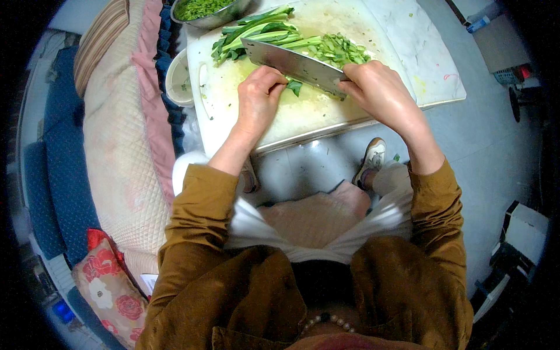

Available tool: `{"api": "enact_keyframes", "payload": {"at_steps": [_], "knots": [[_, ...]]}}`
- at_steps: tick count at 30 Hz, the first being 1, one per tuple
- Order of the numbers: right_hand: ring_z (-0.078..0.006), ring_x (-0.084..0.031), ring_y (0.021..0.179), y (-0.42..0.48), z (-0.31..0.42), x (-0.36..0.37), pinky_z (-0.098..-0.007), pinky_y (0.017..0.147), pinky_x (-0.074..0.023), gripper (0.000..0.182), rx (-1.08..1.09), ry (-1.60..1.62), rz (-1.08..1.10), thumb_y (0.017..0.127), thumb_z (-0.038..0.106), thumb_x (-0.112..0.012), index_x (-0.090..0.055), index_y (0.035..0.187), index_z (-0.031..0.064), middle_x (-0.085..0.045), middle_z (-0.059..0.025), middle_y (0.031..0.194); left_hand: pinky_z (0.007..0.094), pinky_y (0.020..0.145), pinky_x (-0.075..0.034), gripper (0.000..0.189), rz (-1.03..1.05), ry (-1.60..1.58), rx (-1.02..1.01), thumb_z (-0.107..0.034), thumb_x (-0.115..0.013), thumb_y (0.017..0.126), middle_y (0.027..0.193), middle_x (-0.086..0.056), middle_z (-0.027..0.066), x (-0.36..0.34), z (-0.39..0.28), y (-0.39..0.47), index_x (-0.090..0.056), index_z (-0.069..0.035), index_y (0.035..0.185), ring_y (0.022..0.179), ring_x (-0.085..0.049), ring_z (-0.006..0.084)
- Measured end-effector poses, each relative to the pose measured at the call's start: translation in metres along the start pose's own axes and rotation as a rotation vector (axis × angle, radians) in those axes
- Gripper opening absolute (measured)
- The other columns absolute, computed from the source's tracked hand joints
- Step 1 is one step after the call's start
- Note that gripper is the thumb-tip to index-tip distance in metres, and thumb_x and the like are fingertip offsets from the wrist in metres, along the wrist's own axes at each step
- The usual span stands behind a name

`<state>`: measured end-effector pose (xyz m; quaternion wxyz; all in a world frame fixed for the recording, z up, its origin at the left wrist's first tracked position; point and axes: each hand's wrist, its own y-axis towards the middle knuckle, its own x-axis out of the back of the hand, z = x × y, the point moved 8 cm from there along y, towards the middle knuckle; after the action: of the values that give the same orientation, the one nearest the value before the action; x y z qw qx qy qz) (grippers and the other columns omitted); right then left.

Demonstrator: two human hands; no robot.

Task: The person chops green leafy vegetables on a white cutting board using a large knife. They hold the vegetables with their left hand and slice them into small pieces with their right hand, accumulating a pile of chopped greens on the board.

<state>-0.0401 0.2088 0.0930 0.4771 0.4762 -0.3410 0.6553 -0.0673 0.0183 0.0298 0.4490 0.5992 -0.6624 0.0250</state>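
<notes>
My right hand [376, 89] grips the handle of a broad steel cleaver [293, 63]. Its blade slants up to the left, over the white plastic cutting board [236, 111]. Below the blade, my left hand [260, 89] pinches a small green leaf piece [294, 87] between thumb and fingers at the board. Beyond the blade lie long-stalked leafy greens [262, 30], partly hidden by it. Chopped green stalks [339, 50] form a heap at the right end of the stalks. Wet green stains and small scraps mark the board.
A metal bowl [210, 16] of chopped greens stands at the back left. Beside the board's left edge is a pale plastic tub [178, 81]. The board rests on a marble-patterned tabletop [428, 52]. A sofa with a quilted cover [118, 131] runs along the left.
</notes>
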Motion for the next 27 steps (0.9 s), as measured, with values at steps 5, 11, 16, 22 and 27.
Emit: {"api": "enact_keyframes", "payload": {"at_steps": [5,11,16,22,27], "knots": [[-0.0410,-0.067,0.080,-0.004,-0.003,0.001,-0.0499,0.074,-0.0542,0.019,0.017,-0.016,0.018,0.088,0.019,-0.064,-0.068,0.086,0.0010,-0.068,-0.0222,0.082,0.0328,0.074,-0.055,0.011,0.011,-0.001,0.010,0.006,-0.073,0.074,0.088,-0.070,0.0103,0.000,-0.001,0.001,-0.070,-0.001,0.082,0.083,-0.069,0.0252],[-0.0400,-0.068,0.083,0.001,-0.001,-0.008,-0.0490,0.076,-0.0550,0.018,0.000,-0.011,0.052,0.087,0.018,-0.062,-0.069,0.087,0.0018,-0.069,-0.0220,0.085,0.0331,0.074,-0.055,0.011,0.004,0.000,0.000,0.006,-0.073,0.073,0.087,-0.070,0.0102,0.000,0.000,0.001,-0.071,-0.001,0.082,0.083,-0.069,0.0252],[-0.0389,-0.070,0.083,0.013,0.011,-0.027,-0.0484,0.075,-0.0563,0.017,0.011,-0.087,0.057,0.086,0.015,-0.058,-0.070,0.089,0.0024,-0.070,-0.0218,0.085,0.0332,0.074,-0.055,0.010,-0.006,-0.006,0.007,0.005,-0.073,0.074,0.087,-0.070,0.0108,-0.001,-0.001,0.001,-0.071,-0.001,0.082,0.083,-0.069,0.0261],[-0.0382,-0.071,0.081,0.019,0.026,-0.032,-0.0483,0.072,-0.0572,0.017,0.038,-0.121,-0.012,0.086,0.011,-0.055,-0.070,0.091,0.0045,-0.071,-0.0209,0.085,0.0341,0.073,-0.054,0.010,-0.007,0.016,0.019,0.004,-0.073,0.073,0.086,-0.068,0.0111,0.000,-0.002,-0.001,-0.071,-0.002,0.082,0.081,-0.069,0.0268],[-0.0368,-0.071,0.081,0.016,0.008,-0.019,-0.0485,0.072,-0.0566,0.016,0.018,-0.134,-0.068,0.085,0.011,-0.056,-0.069,0.092,0.0059,-0.071,-0.0188,0.085,0.0340,0.072,-0.054,0.010,-0.003,0.032,0.003,0.004,-0.073,0.074,0.086,-0.067,0.0110,0.000,-0.002,-0.001,-0.071,-0.002,0.082,0.080,-0.068,0.0266]]}}
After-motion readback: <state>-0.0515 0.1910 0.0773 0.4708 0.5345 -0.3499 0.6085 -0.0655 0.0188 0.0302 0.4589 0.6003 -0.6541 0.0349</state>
